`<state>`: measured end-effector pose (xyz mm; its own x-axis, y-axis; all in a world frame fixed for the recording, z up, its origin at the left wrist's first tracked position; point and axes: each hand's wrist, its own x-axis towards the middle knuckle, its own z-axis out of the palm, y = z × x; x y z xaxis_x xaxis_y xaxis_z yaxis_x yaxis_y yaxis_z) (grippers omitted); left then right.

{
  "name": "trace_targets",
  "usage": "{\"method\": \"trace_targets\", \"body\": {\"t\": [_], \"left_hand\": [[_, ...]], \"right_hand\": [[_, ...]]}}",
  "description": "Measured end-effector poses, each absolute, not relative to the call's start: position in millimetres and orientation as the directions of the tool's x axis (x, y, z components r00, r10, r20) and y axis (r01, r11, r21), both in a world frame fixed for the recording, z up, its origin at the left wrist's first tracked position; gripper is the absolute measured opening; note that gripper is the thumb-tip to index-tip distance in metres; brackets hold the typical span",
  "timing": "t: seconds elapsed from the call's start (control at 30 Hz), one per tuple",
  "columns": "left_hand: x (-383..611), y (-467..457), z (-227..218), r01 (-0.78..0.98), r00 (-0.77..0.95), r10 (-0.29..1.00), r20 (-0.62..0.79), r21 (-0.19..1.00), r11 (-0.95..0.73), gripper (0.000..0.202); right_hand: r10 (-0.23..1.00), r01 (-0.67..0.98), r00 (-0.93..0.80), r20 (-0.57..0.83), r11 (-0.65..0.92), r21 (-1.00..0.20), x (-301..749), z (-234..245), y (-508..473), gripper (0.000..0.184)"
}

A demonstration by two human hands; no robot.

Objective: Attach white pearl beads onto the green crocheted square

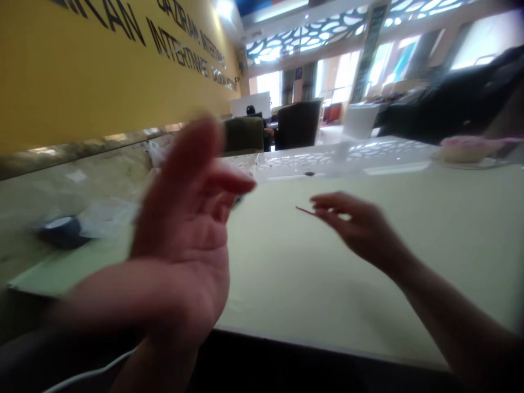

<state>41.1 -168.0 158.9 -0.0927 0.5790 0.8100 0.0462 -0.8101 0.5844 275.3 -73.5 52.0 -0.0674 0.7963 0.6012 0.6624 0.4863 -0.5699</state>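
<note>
My left hand [184, 245] is raised close to the camera with its palm turned to the right. It is blurred; some fingers are stretched and others bent, and I see nothing in it. Over the pale tabletop on the right, my right hand [352, 218] pinches a thin reddish stick [304, 210] between thumb and fingertips. The stick points left, and its other end is hidden by the fingers. A wide gap separates the two hands.
At left lie a dark roll-like object [63, 233] and clear plastic wrap [108, 218], beside a marble-faced wall. A pink-topped round item [466, 149] stands at the far right. Chairs [298, 124] and a seated person [251, 112] are beyond the table [295, 289].
</note>
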Motion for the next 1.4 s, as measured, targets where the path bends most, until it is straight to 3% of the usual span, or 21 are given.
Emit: {"method": "trace_targets", "body": {"t": [0.1, 0.17, 0.3, 0.63, 0.83, 0.93, 1.13, 1.3, 1.4], "left_hand": [[49, -140, 128, -0.142, -0.036, 0.702, 0.712, 0.691, -0.708, 0.04], [57, -121, 105, -0.193, 0.036, 0.781, 0.623, 0.771, -0.606, 0.037], [66, -91, 69, -0.118, 0.09, 0.865, 0.494, 0.867, -0.483, 0.032], [57, -58, 15, 0.096, 0.022, 0.889, 0.458, 0.884, -0.458, 0.036], [62, -57, 6, 0.085, 0.106, 0.912, 0.395, 0.911, -0.404, 0.038], [69, -60, 4, 0.068, 0.162, 0.921, 0.355, 0.927, -0.369, 0.037], [83, -71, -4, 0.144, 0.328, 0.901, 0.285, 0.927, -0.346, 0.037], [82, -71, -7, 0.224, 0.406, 0.873, 0.27, 0.897, -0.382, 0.038], [79, -66, -8, 0.249, 0.397, 0.873, 0.283, 0.882, -0.399, 0.038]], "right_hand": [[0.935, 0.814, -0.156, 0.318, 0.304, -0.495, 279, 17, -42, 0.019], [0.956, 0.853, -0.154, 0.25, 0.256, -0.455, 281, -8, -24, 0.021], [0.957, 0.871, -0.147, 0.249, 0.245, -0.426, 282, -35, -10, 0.017], [0.984, 0.925, -0.096, 0.147, 0.143, -0.352, 274, -26, -25, 0.012], [0.976, 0.865, -0.205, 0.075, 0.217, -0.453, 290, -7, -94, 0.014], [0.985, 0.817, -0.134, 0.112, 0.173, -0.55, 309, 8, -104, 0.012], [0.967, 0.864, 0.047, 0.25, 0.086, -0.496, 338, 26, -30, 0.018], [0.978, 0.897, 0.033, 0.208, 0.062, -0.437, 326, 14, 56, 0.013], [0.987, 0.923, 0.027, 0.158, 0.037, -0.384, 316, 1, 96, 0.021]]}}
